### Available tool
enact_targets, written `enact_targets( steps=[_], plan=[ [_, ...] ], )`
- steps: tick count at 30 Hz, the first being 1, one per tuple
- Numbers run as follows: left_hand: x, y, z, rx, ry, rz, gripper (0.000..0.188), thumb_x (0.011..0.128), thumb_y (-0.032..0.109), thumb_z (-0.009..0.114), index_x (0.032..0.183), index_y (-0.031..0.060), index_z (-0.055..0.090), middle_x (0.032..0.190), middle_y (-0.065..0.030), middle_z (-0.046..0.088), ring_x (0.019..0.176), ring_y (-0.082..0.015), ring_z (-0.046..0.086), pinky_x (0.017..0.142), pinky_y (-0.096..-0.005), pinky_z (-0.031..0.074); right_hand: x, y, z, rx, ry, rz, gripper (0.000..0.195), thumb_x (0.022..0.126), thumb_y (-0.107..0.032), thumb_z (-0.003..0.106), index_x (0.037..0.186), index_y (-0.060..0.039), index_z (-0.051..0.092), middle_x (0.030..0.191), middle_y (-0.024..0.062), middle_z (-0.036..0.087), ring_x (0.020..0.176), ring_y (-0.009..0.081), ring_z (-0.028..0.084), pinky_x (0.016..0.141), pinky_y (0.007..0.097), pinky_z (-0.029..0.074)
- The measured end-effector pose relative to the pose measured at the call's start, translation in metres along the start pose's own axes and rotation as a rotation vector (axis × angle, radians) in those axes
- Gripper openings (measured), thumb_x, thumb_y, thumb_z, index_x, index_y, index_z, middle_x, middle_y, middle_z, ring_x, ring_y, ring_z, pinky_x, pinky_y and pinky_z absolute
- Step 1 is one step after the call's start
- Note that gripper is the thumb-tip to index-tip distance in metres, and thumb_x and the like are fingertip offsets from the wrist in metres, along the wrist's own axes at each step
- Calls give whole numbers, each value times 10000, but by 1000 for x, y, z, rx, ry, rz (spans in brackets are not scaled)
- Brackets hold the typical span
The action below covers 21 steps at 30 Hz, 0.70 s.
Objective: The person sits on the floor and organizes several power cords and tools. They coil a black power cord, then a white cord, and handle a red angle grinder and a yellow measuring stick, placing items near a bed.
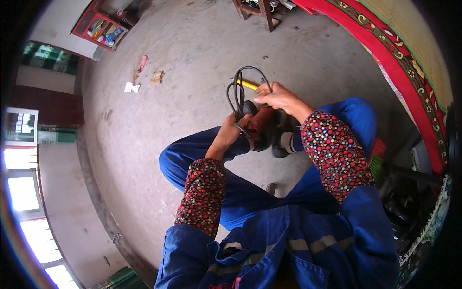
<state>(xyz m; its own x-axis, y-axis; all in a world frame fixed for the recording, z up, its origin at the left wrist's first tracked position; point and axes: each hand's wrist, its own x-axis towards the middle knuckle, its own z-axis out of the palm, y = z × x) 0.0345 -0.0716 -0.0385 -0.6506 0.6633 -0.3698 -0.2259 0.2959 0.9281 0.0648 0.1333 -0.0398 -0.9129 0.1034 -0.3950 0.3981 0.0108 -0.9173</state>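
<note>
Loops of a black power cord (238, 90) run between my two hands above the floor. My left hand (231, 132) grips the lower part of the loops. My right hand (279, 95) pinches the upper end of the cord between thumb and fingers. Just beyond the right fingers is a yellow rod-like thing (247, 84); whether the hand touches it, I cannot tell. Below the hands, a red tool body (262, 121) with black parts lies between my shoes, partly hidden by the left hand and the cord.
My bent knees, in blue trousers, frame the work. A wooden block (157, 77), white paper pieces (131, 87) and a red looped item (143, 63) lie on the concrete floor (187, 47). A wooden stool (258, 11) stands ahead; a bed with red-bordered cover (393, 61) is at right.
</note>
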Motion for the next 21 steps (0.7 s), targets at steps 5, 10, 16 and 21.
enact_targets(
  steps=[5, 10, 16, 21],
  plan=[
    [5, -14, -11, -3, 67, 31, 270, 920, 266, 508, 820, 15, 505, 678, -17, 537, 599, -108, 522, 572, -245, 440, 10, 5, -35, 30, 55, -226, 316, 781, -163, 673, 1050, -23, 583, 880, 43, 613, 726, 112, 534, 656, 253, 427],
    [4, -16, -11, -115, 44, 70, 267, 925, 260, 498, 781, 45, 435, 613, -1, 465, 529, -109, 471, 517, -258, 419, -1, -17, -46, -582, 415, -426, 236, 873, -257, 508, 953, -67, 623, 687, 104, 619, 690, 229, 620, 622, 343, 471],
    [4, -23, -16, -219, 73, 96, 255, 925, 245, 495, 768, 60, 417, 597, 19, 415, 524, -98, 444, 495, -257, 401, 8, 16, -32, -1366, 125, -403, 171, 774, -140, 524, 828, -86, 677, 767, 156, 645, 739, 333, 640, 633, 433, 514],
    [21, -39, -27, 212, 278, 95, 216, 865, 198, 556, 808, 20, 448, 637, -109, 532, 599, -260, 553, 538, -346, 442, -16, 7, -7, -1518, -184, -740, 139, 684, -120, 556, 663, -37, 666, 673, 129, 638, 645, 300, 639, 564, 409, 507]
  ],
)
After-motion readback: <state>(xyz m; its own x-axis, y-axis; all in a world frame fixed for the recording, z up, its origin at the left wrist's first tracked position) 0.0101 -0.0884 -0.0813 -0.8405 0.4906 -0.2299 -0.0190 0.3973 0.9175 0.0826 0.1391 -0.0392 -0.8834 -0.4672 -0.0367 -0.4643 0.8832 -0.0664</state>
